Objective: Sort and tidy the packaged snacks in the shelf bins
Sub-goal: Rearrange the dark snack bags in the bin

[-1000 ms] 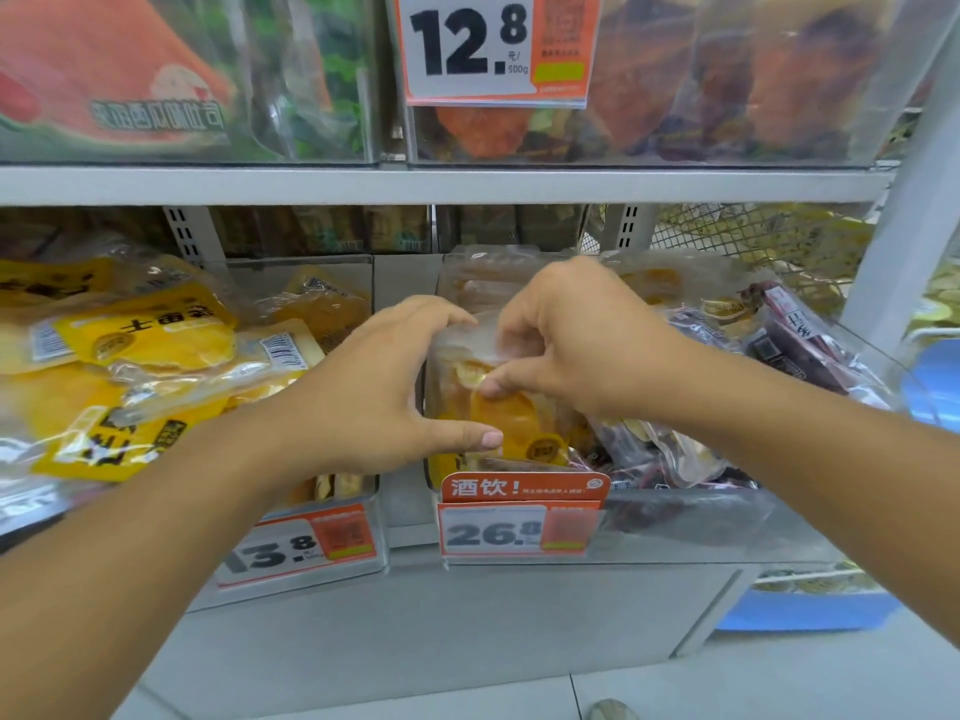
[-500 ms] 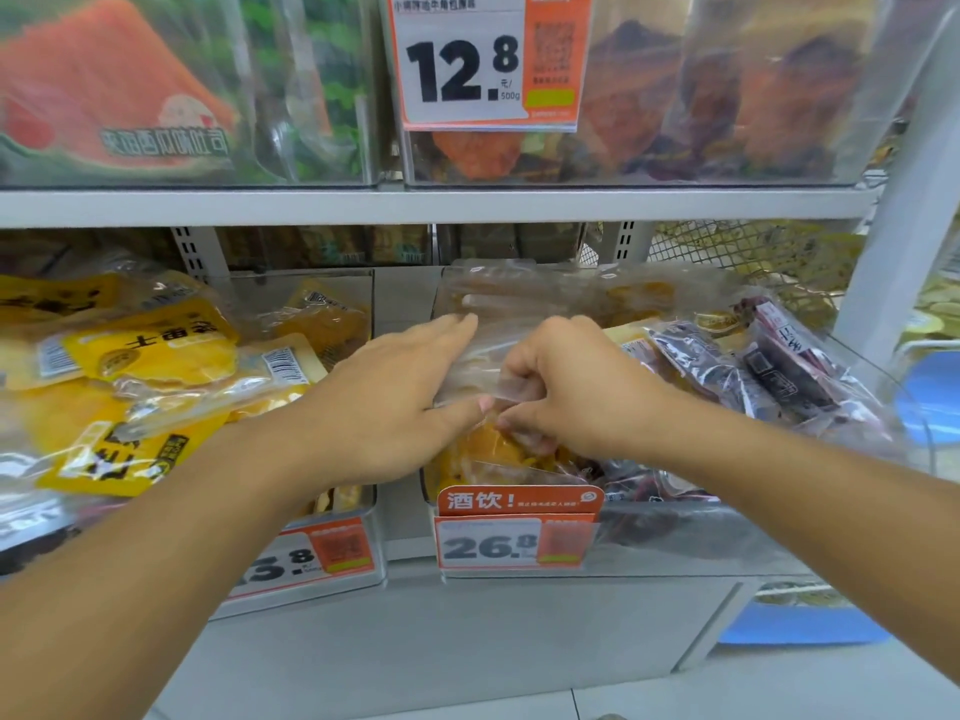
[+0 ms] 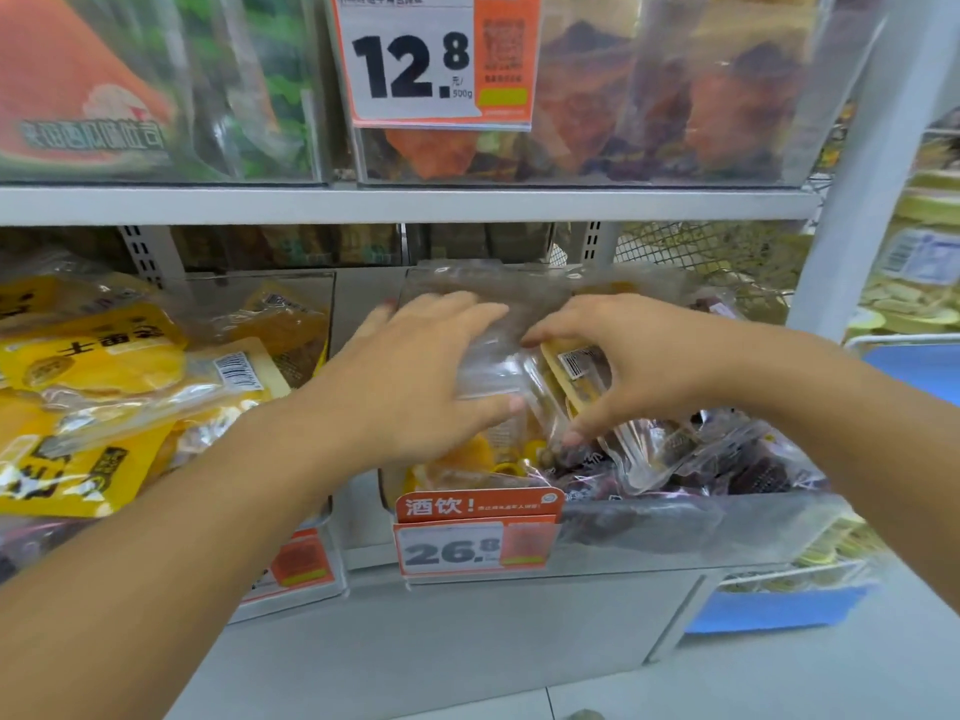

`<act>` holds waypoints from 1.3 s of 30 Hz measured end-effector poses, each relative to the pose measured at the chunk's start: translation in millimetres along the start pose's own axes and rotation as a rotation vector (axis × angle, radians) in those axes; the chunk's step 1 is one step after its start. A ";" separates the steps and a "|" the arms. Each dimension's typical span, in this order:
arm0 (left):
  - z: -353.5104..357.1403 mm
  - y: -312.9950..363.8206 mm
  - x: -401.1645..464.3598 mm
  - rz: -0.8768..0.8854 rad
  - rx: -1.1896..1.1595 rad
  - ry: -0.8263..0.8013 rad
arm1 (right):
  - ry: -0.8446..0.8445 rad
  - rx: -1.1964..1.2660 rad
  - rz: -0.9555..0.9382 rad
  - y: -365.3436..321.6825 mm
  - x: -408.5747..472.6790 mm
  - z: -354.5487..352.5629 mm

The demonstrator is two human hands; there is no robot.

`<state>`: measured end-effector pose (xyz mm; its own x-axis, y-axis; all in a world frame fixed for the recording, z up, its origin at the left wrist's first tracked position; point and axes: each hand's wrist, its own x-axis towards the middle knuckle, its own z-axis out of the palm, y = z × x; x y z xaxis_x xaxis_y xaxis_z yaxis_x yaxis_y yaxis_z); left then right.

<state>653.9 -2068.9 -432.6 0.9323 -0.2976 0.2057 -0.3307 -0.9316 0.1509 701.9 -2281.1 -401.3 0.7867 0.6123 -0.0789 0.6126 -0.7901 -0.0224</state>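
Observation:
In the middle clear shelf bin (image 3: 675, 530) lie mixed snack packets: orange dried-fruit ones (image 3: 467, 459) at its left, dark purple ones (image 3: 753, 470) at its right. My left hand (image 3: 415, 376) lies with straight fingers flat against a clear upright packet (image 3: 488, 366) at the bin's back left. My right hand (image 3: 644, 356) curls its fingers and thumb round a packet with a yellow edge and a barcode label (image 3: 576, 368), just right of the clear one.
The left bin holds a heap of yellow packets (image 3: 104, 366). An orange price tag reading 26.8 (image 3: 475, 545) hangs on the middle bin's front. The upper shelf (image 3: 415, 205) with more bins sits close overhead. A white upright post (image 3: 841, 226) stands at right.
Both hands have risen in the middle bin. The left fingers have straightened and spread over the clear packet. The right hand left its tight pinch and now grips the yellow-edged packet.

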 end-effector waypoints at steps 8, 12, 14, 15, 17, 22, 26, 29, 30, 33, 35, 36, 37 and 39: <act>-5.9 -4.8 13.6 -0.087 0.158 -0.310 | 0.112 0.029 0.040 12.0 -5.2 -3.2; -9.0 -4.9 9.4 -0.073 0.043 -0.260 | 0.052 -0.170 0.146 9.1 -0.6 -1.9; -11.5 -4.5 6.9 -0.077 -0.018 -0.244 | 0.049 -0.112 0.107 10.3 1.2 -0.7; -13.3 -3.8 7.3 -0.071 -0.039 -0.236 | 0.075 -0.049 0.079 11.4 1.7 -0.4; -14.2 -2.7 12.5 -0.064 -0.009 -0.177 | 0.155 0.059 0.055 10.2 4.3 -0.6; -0.1 0.6 30.6 -0.094 0.201 -0.219 | 0.146 -0.094 0.109 -4.2 16.8 14.2; 2.8 -7.3 31.4 -0.123 0.195 -0.280 | 0.177 -0.109 0.189 -2.3 18.9 11.1; 0.6 -9.4 27.4 -0.099 0.190 -0.300 | 0.225 -0.184 0.195 3.4 21.2 6.9; 0.2 -10.3 25.6 -0.097 0.186 -0.309 | 0.215 -0.170 0.181 5.0 22.9 5.8; -0.4 -12.1 22.9 -0.098 0.158 -0.327 | 0.173 -0.036 0.065 2.9 27.7 7.1; -0.5 -12.3 21.9 -0.093 0.155 -0.322 | 0.200 0.016 0.011 0.6 31.1 12.6; -0.3 -12.0 20.8 -0.090 0.155 -0.310 | 0.215 0.033 0.007 -0.6 31.6 12.2; 0.4 -11.9 19.6 -0.085 0.153 -0.294 | 0.220 0.058 0.023 -1.0 32.1 10.4; 2.1 -11.3 16.3 -0.067 0.144 -0.255 | 0.176 0.079 0.053 -1.2 32.0 5.2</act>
<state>673.2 -2063.6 -433.0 0.9640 -0.2607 -0.0523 -0.2603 -0.9654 0.0139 725.9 -2260.8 -409.0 0.8234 0.5598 0.0930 0.5672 -0.8172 -0.1019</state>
